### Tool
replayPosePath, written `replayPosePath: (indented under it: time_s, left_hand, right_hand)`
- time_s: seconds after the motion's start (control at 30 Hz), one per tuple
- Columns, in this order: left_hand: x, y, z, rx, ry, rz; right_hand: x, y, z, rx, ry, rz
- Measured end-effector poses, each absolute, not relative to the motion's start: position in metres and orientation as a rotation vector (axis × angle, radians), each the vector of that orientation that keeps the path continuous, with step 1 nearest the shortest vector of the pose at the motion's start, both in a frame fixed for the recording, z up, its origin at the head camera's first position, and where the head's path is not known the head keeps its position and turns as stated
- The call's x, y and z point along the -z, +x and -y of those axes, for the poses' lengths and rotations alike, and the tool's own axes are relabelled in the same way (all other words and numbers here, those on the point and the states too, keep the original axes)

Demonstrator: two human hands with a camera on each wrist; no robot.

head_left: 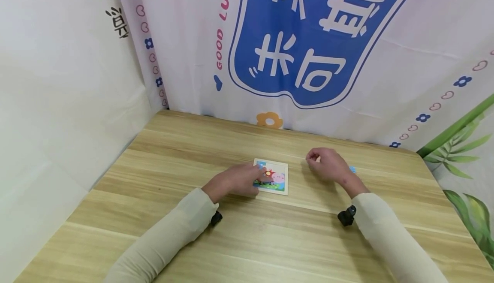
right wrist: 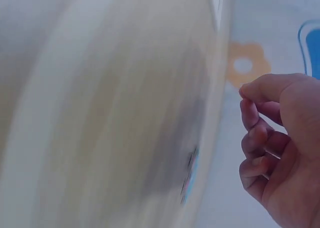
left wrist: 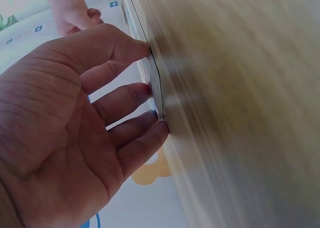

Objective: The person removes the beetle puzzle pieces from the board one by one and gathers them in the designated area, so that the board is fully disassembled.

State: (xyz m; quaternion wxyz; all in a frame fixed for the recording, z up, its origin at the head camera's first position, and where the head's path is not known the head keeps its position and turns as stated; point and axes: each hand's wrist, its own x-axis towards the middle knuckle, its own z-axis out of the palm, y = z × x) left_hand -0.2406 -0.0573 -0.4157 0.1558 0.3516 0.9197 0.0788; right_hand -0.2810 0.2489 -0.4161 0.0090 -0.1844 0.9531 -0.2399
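A small framed picture puzzle (head_left: 281,187) with a pink cartoon pig lies on the table. A pale patch shows in its upper part. My left hand (head_left: 241,179) rests on its left side, fingers spread over the picture; in the left wrist view the fingertips touch the thin board (left wrist: 156,83). To the puzzle's right, my right hand (head_left: 328,163) hovers over the table. Thumb and index tips meet and the other fingers curl in; the right wrist view shows nothing between them. A small blue piece (head_left: 353,169) lies beyond the right wrist, partly hidden by it.
The wood-grain table (head_left: 251,248) runs back to a white printed cloth (head_left: 193,90), with another pale sheet (head_left: 69,103) along the left. Black wrist cameras sit under both sleeves. Green leaves (head_left: 459,158) are printed at the right edge.
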Motion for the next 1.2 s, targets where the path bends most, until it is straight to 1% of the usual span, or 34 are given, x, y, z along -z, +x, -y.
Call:
replayPosePath:
  time_s: [0.2, 0.43, 0.57, 0.93, 1.2]
  left_hand:
    - [0.416, -0.24, 0.056, -0.267, 0.984, -2.638]
    - [0.419, -0.243, 0.054, -0.382, 1.022, -2.626]
    - [0.42, -0.242, 0.054, -0.362, 1.035, -2.638]
    - [0.421, -0.239, 0.058, -0.31, 1.156, -2.679]
    - [0.422, -0.235, 0.063, -0.196, 1.249, -2.693]
  right_hand:
    - [0.42, -0.277, -0.219, 0.784, -0.739, -2.886]
    - [0.427, -0.278, -0.196, 0.802, -0.83, -2.776]
    - [0.428, -0.279, -0.186, 0.826, -0.886, -2.739]
    - [0.436, -0.283, -0.163, 0.88, -0.921, -2.649]
    - [0.435, -0.283, -0.16, 0.886, -0.924, -2.619]
